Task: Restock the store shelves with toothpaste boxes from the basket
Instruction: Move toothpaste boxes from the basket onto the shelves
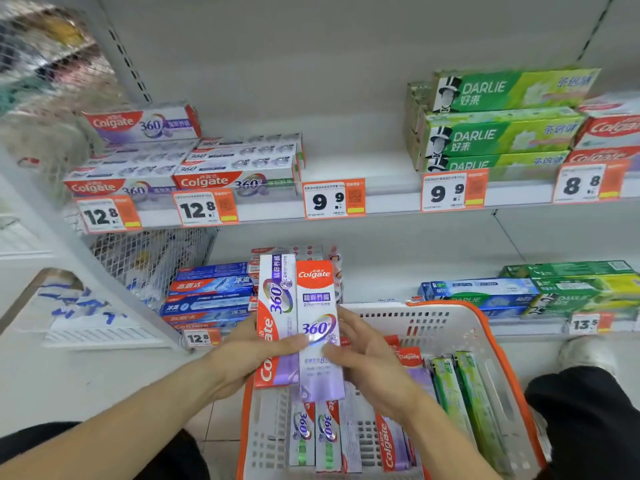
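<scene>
The fingers (294, 341) of the left hand (242, 355) curl round the front of two tall purple-and-white Colgate 360 toothpaste boxes (298, 323), and the thumb is hidden behind them. The fingers of the right hand (367, 351) are spread a little and press on the right edge of the same boxes, which stand upright side by side. The bottoms of the boxes are partly covered by the hands. Below the fingers sits a white plastic basket with an orange rim (498, 344), holding more purple boxes and some green ones; its near end is cut off. Above the fingers, the white store shelf (381, 199) has an empty gap over a 9.9 price tag (334, 199). Far left of the fingers, everything is blurry.
</scene>
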{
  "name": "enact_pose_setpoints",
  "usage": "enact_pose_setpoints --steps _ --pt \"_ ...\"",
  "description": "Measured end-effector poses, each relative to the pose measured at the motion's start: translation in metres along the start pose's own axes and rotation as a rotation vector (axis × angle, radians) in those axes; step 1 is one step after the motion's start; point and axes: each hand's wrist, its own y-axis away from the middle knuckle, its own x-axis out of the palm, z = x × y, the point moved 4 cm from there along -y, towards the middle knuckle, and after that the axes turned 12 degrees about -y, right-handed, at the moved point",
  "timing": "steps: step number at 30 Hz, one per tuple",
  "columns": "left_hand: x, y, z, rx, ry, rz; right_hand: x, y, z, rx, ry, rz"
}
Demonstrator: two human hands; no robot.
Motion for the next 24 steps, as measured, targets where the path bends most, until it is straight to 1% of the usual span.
enact_pose_setpoints --steps 4,6,7,10,11,12,14,15,18,19,21,22,24 --pt "-0.01 0.007 -0.02 0.031 -0.051 0.042 0.022 0.013 0.014 -0.083 0.136 0.004" --pt "-0.01 0.01 -0.026 0.033 -0.065 0.05 0.025 0.017 0.022 -0.111 0.21 -0.039" --pt "-0.01 0.011 -0.028 0.043 -0.077 0.029 0.025 0.017 0.025 -0.137 0.242 -0.094" --pt "-0.009 0.007 -0.03 0.076 -0.124 -0.064 0.025 0.016 0.033 -0.254 0.406 -0.341" --pt "-0.007 0.006 -0.029 0.082 -0.122 -0.066 0.026 0.015 0.033 -0.296 0.457 -0.376" --pt "-0.005 0.004 -0.027 0.079 -0.119 -0.066 0.029 0.013 0.032 -0.332 0.487 -0.363" --pt "-0.004 0.003 -0.024 0.074 -0.09 -0.077 0.037 0.009 0.027 -0.337 0.487 -0.271" --pt "-0.005 0.002 -0.023 0.068 -0.061 -0.081 0.04 0.006 0.023 -0.304 0.421 -0.215" --pt "-0.01 0.003 -0.02 0.032 -0.002 -0.073 0.045 0.0 0.013 -0.115 -0.006 -0.064" --pt "-0.011 0.004 -0.019 0.021 0.015 -0.069 0.046 0.0 0.013 -0.076 -0.071 -0.031" --pt "-0.013 0.006 -0.018 0.006 0.039 -0.069 0.045 0.0 0.016 -0.053 -0.012 0.023" --pt "-0.013 0.007 -0.018 0.009 0.049 -0.069 0.045 0.001 0.018 -0.076 0.072 0.034" --pt "-0.014 0.008 -0.019 0.031 0.076 -0.088 0.044 0.003 0.026 -0.174 0.248 -0.012"
